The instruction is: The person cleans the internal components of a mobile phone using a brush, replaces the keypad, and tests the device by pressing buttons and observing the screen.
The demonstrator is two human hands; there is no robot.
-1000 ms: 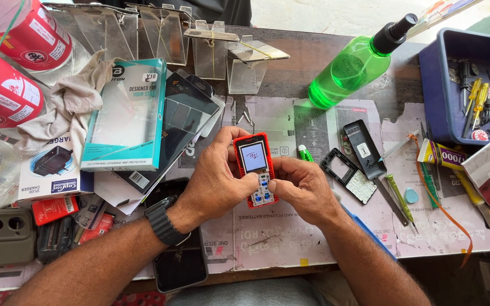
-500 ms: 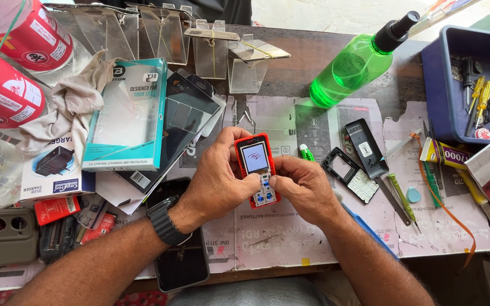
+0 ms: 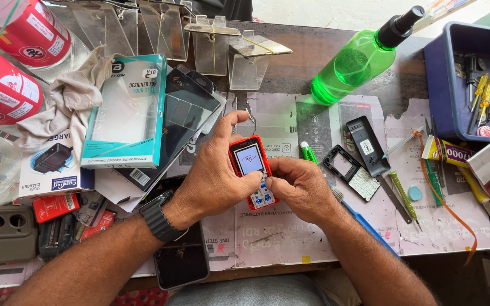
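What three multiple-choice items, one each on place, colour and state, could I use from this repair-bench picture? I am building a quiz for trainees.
1. Where does the green transparent plastic spray bottle lie?
A. behind the hands, toward the right
B. inside the blue plastic bin
C. on the floor

2. What colour is the casing of the small keypad phone?
A. yellow
B. red
C. white

3. What state is the phone's screen in?
A. shattered
B. covered by a cloth
C. lit

Answers: 1 A, it lies tilted on the table. 2 B, a red frame shows between the left hand and right hand. 3 C, the display glows pale.
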